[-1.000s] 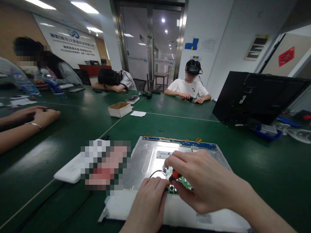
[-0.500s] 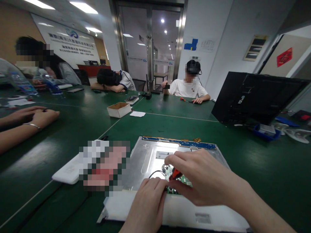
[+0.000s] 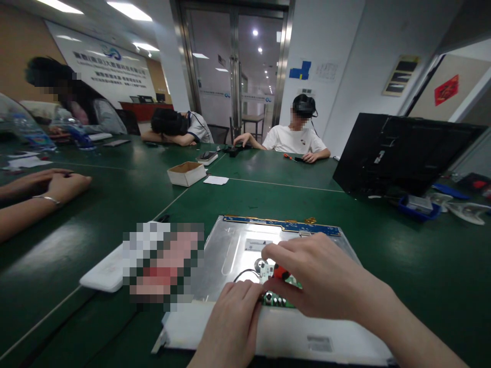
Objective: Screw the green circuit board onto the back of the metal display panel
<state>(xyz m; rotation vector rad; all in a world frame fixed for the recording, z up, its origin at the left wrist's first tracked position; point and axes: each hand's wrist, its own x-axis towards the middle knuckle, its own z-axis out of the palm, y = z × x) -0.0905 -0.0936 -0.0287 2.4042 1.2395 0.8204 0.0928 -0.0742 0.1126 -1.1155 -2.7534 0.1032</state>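
Note:
A flat display panel (image 3: 238, 255) with a metal back lies in front of me, and a green circuit board (image 3: 280, 300) sits on its lower middle. My right hand (image 3: 318, 278) is closed round a red and black screwdriver (image 3: 281, 272) over the board; the tool's tip is hidden. Fingers together and bent, my left hand (image 3: 236, 317) grips the left edge of the circuit board, its fingertips partly hidden. A dark cable (image 3: 245, 271) curves out of the board's left side. Along the panel's far edge runs a narrow blue circuit strip (image 3: 261, 223).
Left of the panel lie a white device (image 3: 103, 273) and a blurred pink item (image 3: 164, 266). A small open box (image 3: 186, 174) stands farther off. At right are a black monitor (image 3: 402, 156) and a blue tray (image 3: 420, 209). Several people sit around the green table (image 3: 268, 197).
My right hand has shifted slightly on the screwdriver, showing more of the board's lower edge. My left hand stays put. The person opposite has lowered a hand to a black object on the table.

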